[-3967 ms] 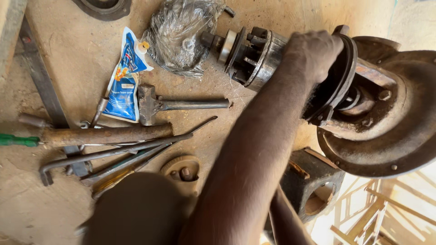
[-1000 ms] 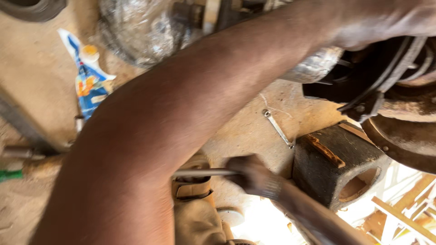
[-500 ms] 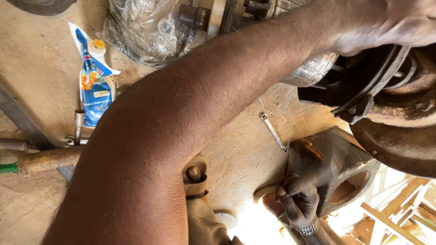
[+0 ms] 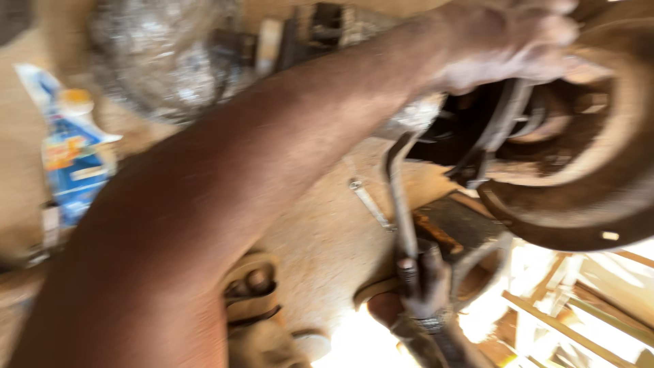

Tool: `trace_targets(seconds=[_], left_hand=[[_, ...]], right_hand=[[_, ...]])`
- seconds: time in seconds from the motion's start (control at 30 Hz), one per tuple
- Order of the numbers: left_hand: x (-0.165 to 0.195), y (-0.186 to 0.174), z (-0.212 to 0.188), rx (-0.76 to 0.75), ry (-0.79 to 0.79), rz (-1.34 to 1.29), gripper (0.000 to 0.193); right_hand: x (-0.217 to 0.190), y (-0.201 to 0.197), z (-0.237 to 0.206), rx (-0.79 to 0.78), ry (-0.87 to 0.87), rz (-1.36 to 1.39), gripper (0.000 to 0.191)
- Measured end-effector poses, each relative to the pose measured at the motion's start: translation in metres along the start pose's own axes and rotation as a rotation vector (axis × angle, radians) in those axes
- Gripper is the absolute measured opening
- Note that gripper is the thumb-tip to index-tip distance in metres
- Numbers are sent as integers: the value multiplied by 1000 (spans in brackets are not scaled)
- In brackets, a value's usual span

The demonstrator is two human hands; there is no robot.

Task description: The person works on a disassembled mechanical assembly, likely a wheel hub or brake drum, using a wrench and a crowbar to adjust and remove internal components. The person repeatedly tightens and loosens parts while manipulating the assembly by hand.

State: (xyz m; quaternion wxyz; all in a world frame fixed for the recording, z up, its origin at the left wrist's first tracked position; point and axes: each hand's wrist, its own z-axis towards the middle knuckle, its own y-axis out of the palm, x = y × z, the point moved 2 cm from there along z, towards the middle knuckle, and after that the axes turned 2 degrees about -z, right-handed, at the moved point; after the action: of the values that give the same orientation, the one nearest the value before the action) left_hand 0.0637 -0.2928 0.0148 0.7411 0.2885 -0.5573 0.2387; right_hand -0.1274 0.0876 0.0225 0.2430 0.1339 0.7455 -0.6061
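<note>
Near centre, low in view: right hand (image 4: 426, 283) clenched around the lower end of a bent metal bar (image 4: 398, 204), band at the wrist (image 4: 429, 320). Bar rising away from the fist toward the far side, curved tip just under the rusty brake assembly (image 4: 599, 197); contact of tip with assembly too blurred to tell.

Far right: left hand (image 4: 507, 48) laid on top of the same assembly, forearm crossing the whole view from near left. Fingers smeared by motion; cannot tell whether clamped on the metal or only resting.

Just right of the bar: dark metal block (image 4: 456, 225) with rust patches, on the ground below the assembly. Left of the bar, close beside it: small spanner (image 4: 368, 197) flat on the sandy ground (image 4: 327, 252).

Near, under the left forearm: round metal fitting (image 4: 248, 286), partly hidden.

Far left: blue printed packet (image 4: 71, 163) flat on the ground. Far, beyond the forearm: crumpled clear plastic wrap (image 4: 163, 61) around something dark, contents not readable.

Near right corner: pale wooden slats (image 4: 579, 307) in strong light.

Whole view motion-blurred; fine detail unreliable.
</note>
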Motion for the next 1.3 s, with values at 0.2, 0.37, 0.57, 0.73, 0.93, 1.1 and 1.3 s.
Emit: trace_targets(seconds=[0.2, 0.37, 0.57, 0.73, 0.93, 1.1, 1.3], left_hand=[[40, -11, -25, -134, 132, 921, 32], [61, -10, -38, -247, 196, 1333, 29], [72, -6, -30, -155, -184, 824, 36], [70, -9, -20, -210, -196, 1037, 46], [54, -8, -30, -279, 221, 1544, 45], [45, -6, -27, -77, 351, 1458, 40], [38, -5, -9, -232, 287, 1679, 33]], right_hand=[[10, -8, -11, 83, -356, -401, 14], [13, -16, -7, 80, 180, -161, 31], [1, -30, 22, -9, 211, -106, 39], [-4, -41, 22, 5, 155, -202, 40], [14, -36, 11, 46, 6, -456, 34], [8, -39, 5, 55, 32, -324, 31], [11, -40, 13, -15, -30, -391, 39]])
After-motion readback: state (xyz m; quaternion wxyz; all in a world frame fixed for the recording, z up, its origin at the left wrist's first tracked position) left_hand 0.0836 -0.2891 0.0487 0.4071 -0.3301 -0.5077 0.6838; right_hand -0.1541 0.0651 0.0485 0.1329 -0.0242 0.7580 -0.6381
